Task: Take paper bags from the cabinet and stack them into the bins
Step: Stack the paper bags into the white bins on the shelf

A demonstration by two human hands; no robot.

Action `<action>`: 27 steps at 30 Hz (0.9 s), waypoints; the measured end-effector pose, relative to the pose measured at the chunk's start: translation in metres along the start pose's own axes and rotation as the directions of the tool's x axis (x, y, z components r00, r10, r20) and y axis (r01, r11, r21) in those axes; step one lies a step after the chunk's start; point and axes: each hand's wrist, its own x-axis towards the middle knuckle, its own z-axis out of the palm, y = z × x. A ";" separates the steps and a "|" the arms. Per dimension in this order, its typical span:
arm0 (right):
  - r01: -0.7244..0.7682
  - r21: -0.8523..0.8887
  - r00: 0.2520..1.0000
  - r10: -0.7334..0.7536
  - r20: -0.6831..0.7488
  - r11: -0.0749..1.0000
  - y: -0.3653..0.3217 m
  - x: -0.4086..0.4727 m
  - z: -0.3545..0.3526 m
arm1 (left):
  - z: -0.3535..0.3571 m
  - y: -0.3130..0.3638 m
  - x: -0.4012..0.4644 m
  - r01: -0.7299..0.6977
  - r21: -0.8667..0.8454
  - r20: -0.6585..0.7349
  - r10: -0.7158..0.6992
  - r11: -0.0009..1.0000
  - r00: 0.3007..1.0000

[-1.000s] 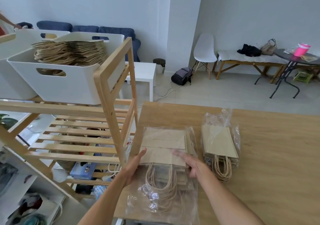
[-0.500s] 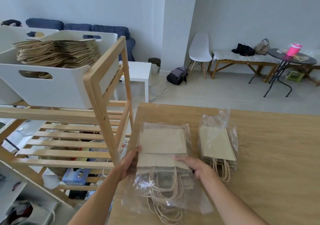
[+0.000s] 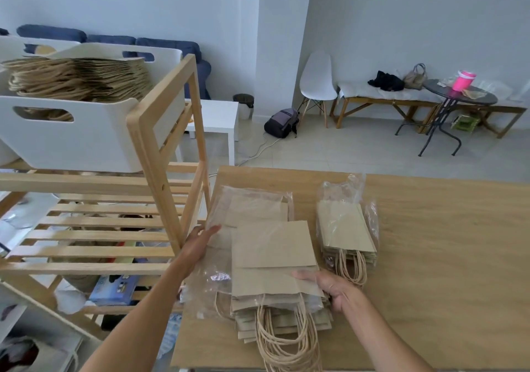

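At the front left corner of the bench (image 3: 444, 257) we see the right hand (image 3: 334, 290) gripping the stack of paper bags (image 3: 272, 257), thumb on top. The left hand (image 3: 200, 245) presses the plastic wrapper (image 3: 215, 285) at the left edge, fingers straight.

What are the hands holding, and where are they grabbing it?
The right hand grips the stack of paper bags by its right edge near the rope handles. The left hand holds nothing; its straight fingers press the left side of the plastic wrapper.

Flat brown paper bags (image 3: 272, 245) lie stacked, partly out of clear wrap (image 3: 212, 280).
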 end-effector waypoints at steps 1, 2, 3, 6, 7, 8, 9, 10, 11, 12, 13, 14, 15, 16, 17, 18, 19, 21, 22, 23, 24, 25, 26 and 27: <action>0.005 0.003 1.000 -0.005 -0.008 1.000 0.005 -0.004 0.000 | -0.002 -0.001 -0.002 -0.017 0.025 -0.017 0.017 1.000 1.000; 0.007 0.012 1.000 -0.007 -0.006 1.000 0.009 -0.008 0.000 | -0.002 0.000 -0.008 -0.024 0.050 -0.019 0.025 0.998 1.000; 0.011 0.015 1.000 -0.011 -0.010 1.000 0.015 -0.010 -0.001 | 0.000 0.003 -0.021 -0.044 0.068 -0.013 0.045 0.997 0.999; -0.001 0.007 0.999 0.001 -0.040 1.000 0.029 -0.013 -0.007 | 0.013 -0.003 -0.057 -0.091 0.167 0.000 0.092 0.982 0.996; -0.012 -0.003 0.999 0.012 -0.046 1.000 0.032 -0.016 -0.008 | 0.014 -0.007 -0.068 -0.086 0.194 -0.005 0.089 0.977 0.996; -0.015 -0.008 0.999 0.014 -0.045 1.000 0.036 -0.017 -0.009 | 0.015 -0.013 -0.079 -0.099 0.212 -0.019 0.105 0.972 0.994; -0.018 -0.009 0.999 0.018 -0.035 1.000 0.040 -0.017 -0.014 | 0.014 -0.019 -0.092 -0.106 0.223 -0.034 0.116 0.969 0.993; -0.028 -0.034 0.999 0.028 -0.027 0.999 0.043 -0.023 -0.017 | 0.014 -0.025 -0.105 -0.112 0.217 -0.051 0.125 0.970 0.991; -0.041 -0.049 0.999 0.040 -0.022 0.998 0.044 -0.028 -0.019 | 0.013 -0.030 -0.115 -0.111 0.183 -0.054 0.123 0.977 0.991; -0.050 -0.052 0.999 0.049 -0.022 0.997 0.047 -0.030 -0.022 | 0.013 -0.037 -0.124 -0.121 0.152 -0.057 0.131 0.981 0.990; -0.058 -0.050 0.998 0.057 -0.020 0.997 0.050 -0.035 -0.025 | 0.014 -0.042 -0.135 -0.132 0.149 -0.074 0.144 0.980 0.987; -0.055 -0.037 0.998 0.055 -0.005 0.998 0.053 -0.041 -0.027 | 0.017 -0.047 -0.145 -0.170 0.185 -0.118 0.194 0.968 0.974; -0.050 -0.034 0.999 0.050 0.008 0.998 0.056 -0.050 -0.028 | 0.020 -0.055 -0.154 -0.209 0.256 -0.189 0.261 0.944 0.947; -0.047 -0.037 0.999 0.048 0.023 0.998 0.058 -0.058 -0.030 | 0.023 -0.064 -0.162 -0.242 0.370 -0.280 0.356 0.897 0.892; -0.049 -0.048 0.998 0.051 0.043 0.998 0.061 -0.065 -0.033 | 0.027 -0.074 -0.171 -0.279 0.519 -0.343 0.496 0.808 0.798; -0.051 -0.050 0.997 0.054 0.056 0.997 0.064 -0.072 -0.035 | 0.032 -0.084 -0.178 -0.310 0.667 -0.324 0.639 0.678 0.698; -0.058 -0.040 0.996 0.061 0.071 0.998 0.068 -0.083 -0.038 | 0.042 -0.093 -0.188 -0.353 0.772 -0.215 0.740 0.528 0.637; -0.074 -0.026 0.995 0.075 0.065 0.997 0.069 -0.088 -0.039 | 0.055 -0.100 -0.202 -0.466 0.849 0.110 0.780 0.249 0.616; -0.075 -0.031 0.995 0.077 0.060 0.997 0.070 -0.088 -0.039 | 0.064 -0.102 -0.208 -0.526 0.840 0.260 0.749 0.137 0.610; -0.077 -0.041 0.995 0.080 0.064 0.996 0.069 -0.089 -0.038 | 0.073 -0.102 -0.211 -0.560 0.826 0.358 0.711 0.061 0.605; -0.076 -0.047 0.995 0.079 0.062 0.996 0.070 -0.094 -0.039 | 0.083 -0.101 -0.217 -0.592 0.805 0.409 0.691 0.033 0.595; -0.074 -0.043 0.995 0.076 0.059 0.996 0.072 -0.099 -0.040 | 0.093 -0.100 -0.223 -0.618 0.785 0.415 0.702 0.046 0.579; -0.075 -0.041 0.995 0.078 0.062 0.996 0.075 -0.103 -0.042 | 0.100 -0.099 -0.228 -0.642 0.764 0.397 0.736 0.067 0.548; -0.077 -0.036 0.994 0.080 0.073 0.996 0.076 -0.107 -0.045 | 0.104 -0.098 -0.232 -0.663 0.745 0.381 0.769 0.074 0.514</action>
